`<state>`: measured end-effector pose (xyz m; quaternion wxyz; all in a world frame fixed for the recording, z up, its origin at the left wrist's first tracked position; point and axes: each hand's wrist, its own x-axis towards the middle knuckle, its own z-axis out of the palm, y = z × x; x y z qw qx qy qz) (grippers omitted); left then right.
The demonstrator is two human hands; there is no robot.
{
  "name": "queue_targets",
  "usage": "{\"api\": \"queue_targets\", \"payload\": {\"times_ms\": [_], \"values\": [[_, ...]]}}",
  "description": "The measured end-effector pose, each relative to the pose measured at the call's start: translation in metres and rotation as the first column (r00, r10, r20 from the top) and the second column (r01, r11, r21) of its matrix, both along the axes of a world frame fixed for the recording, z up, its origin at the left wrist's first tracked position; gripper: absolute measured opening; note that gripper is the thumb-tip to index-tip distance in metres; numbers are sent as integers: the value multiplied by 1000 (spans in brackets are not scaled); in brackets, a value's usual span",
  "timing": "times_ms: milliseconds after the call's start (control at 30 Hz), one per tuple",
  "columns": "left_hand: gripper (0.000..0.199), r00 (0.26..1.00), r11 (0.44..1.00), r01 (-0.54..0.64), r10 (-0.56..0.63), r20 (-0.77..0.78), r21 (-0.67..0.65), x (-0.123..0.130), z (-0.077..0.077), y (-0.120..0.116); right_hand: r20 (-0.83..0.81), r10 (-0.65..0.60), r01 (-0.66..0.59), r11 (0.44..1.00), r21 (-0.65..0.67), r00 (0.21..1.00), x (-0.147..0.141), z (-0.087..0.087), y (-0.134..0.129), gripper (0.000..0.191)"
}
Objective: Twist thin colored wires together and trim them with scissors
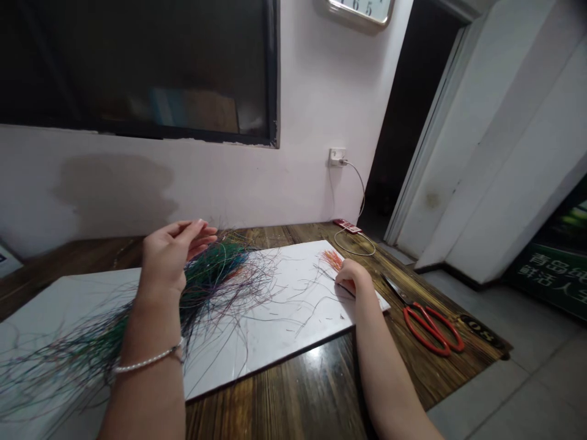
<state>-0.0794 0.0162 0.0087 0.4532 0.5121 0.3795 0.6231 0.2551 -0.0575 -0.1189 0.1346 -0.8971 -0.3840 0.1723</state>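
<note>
A large tangle of thin coloured wires (213, 269), mostly green with some blue, red and dark strands, lies across a white board (293, 333). My left hand (177, 244) is raised over the left part of this tangle. Its thumb and fingertips are pressed together; whatever is between them is too fine to make out. At the board's right end, my right hand (355, 275) is closed and low, with a few dark thin wires running into its curled fingers. Beside it fans a small orange-red wire bunch (331, 260). Loose strands and short clippings are scattered between the hands.
Red-handled scissors (433, 327) lie on the wooden table (275, 397), right of the board. A red phone-like device (347, 226) rests at the back edge, its cable (364, 189) rising to a wall socket (338, 157). A wall stands behind the table.
</note>
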Motion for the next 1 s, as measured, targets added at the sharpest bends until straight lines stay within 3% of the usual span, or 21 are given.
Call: {"api": "queue_targets", "payload": {"times_ms": [167,433,733,1000], "values": [[5,1000,1000,-21,21,3,2,0,1,-2,-91,61,-75,985,-156,994,1,3,-1,28],[4,1000,1000,-29,29,0,-5,0,3,-4,-68,45,-55,985,-162,997,-3,3,2,26],[5,999,1000,0,0,-49,6,-3,3,-6,-88,2,0,1000,19,996,4,-2,4,27],[7,996,1000,-1,2,-85,21,-3,3,-7,-120,-41,64,979,194,992,4,-6,0,27]]}}
